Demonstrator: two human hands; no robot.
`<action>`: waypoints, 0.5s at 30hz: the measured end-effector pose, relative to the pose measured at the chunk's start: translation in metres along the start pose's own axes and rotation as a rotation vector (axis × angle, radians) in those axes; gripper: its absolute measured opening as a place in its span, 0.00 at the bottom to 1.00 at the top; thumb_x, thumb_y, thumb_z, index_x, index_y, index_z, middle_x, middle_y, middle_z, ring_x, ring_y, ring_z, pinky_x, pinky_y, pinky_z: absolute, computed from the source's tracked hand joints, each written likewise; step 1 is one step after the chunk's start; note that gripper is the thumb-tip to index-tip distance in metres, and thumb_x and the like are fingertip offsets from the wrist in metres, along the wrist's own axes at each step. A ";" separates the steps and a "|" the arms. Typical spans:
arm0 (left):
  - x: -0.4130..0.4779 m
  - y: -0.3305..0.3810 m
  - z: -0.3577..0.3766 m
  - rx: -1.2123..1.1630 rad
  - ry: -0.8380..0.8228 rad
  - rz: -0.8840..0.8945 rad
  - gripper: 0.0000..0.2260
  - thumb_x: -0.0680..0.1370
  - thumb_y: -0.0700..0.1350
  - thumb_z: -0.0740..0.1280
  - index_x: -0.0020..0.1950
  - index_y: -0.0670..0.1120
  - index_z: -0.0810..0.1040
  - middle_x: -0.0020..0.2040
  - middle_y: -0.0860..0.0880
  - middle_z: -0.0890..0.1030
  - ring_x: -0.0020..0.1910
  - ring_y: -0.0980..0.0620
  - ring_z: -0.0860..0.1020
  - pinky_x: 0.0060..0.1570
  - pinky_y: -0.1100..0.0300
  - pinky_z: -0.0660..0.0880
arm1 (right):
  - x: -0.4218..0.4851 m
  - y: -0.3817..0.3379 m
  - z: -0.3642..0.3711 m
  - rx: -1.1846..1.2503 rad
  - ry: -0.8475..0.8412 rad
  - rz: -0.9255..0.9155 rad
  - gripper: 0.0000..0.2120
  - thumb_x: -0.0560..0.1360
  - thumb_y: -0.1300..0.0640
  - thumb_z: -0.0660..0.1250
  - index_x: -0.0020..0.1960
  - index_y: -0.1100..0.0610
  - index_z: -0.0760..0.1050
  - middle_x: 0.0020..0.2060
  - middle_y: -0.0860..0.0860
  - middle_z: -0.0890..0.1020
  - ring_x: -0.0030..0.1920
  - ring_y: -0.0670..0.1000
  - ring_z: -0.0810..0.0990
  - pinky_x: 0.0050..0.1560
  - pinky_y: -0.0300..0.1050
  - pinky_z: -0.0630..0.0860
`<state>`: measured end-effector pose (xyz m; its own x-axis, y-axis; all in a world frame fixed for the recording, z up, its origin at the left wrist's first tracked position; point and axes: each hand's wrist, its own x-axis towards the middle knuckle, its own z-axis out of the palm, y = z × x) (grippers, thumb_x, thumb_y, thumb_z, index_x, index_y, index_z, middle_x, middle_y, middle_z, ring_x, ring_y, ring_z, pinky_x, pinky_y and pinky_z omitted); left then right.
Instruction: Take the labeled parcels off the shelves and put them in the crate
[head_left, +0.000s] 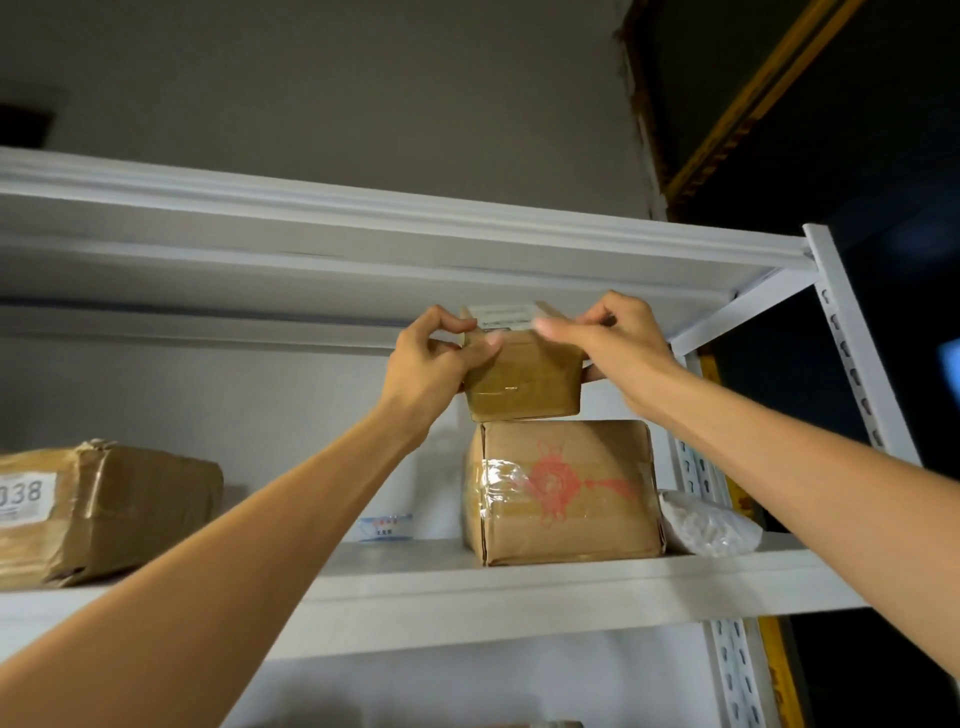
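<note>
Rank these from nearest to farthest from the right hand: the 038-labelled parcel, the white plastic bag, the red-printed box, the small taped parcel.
1. small taped parcel, gripped by the right hand.
2. red-printed box, directly beneath.
3. white plastic bag, lower right.
4. 038-labelled parcel, far left.

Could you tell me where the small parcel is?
The parcel is centre of the head view, above the red-printed box, gripped by left hand and right hand.
</note>
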<state>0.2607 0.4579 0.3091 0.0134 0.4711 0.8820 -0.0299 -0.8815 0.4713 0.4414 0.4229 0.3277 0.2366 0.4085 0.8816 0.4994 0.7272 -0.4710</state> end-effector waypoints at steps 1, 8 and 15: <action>-0.003 0.003 0.001 -0.078 0.044 -0.011 0.12 0.71 0.47 0.76 0.43 0.45 0.75 0.47 0.37 0.83 0.46 0.40 0.83 0.49 0.41 0.80 | -0.002 -0.004 0.002 0.054 0.071 0.019 0.22 0.63 0.45 0.79 0.37 0.56 0.69 0.42 0.58 0.81 0.45 0.56 0.83 0.44 0.59 0.82; -0.017 0.011 -0.009 -0.328 0.012 -0.171 0.30 0.70 0.38 0.76 0.69 0.43 0.66 0.55 0.43 0.81 0.52 0.46 0.82 0.58 0.51 0.78 | -0.026 -0.025 -0.001 0.124 -0.100 0.176 0.33 0.70 0.63 0.75 0.71 0.59 0.66 0.62 0.54 0.78 0.52 0.51 0.81 0.50 0.50 0.81; -0.045 0.017 -0.046 -0.161 -0.203 -0.137 0.22 0.75 0.38 0.71 0.69 0.44 0.72 0.64 0.50 0.77 0.53 0.53 0.80 0.40 0.61 0.80 | -0.074 -0.041 0.012 0.163 -0.139 0.148 0.33 0.70 0.71 0.72 0.71 0.53 0.67 0.62 0.49 0.77 0.66 0.49 0.72 0.65 0.48 0.72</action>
<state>0.2134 0.4231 0.2776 0.2279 0.5551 0.7999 -0.1719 -0.7857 0.5942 0.3939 0.3694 0.2815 0.1746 0.5807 0.7951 0.3246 0.7285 -0.6033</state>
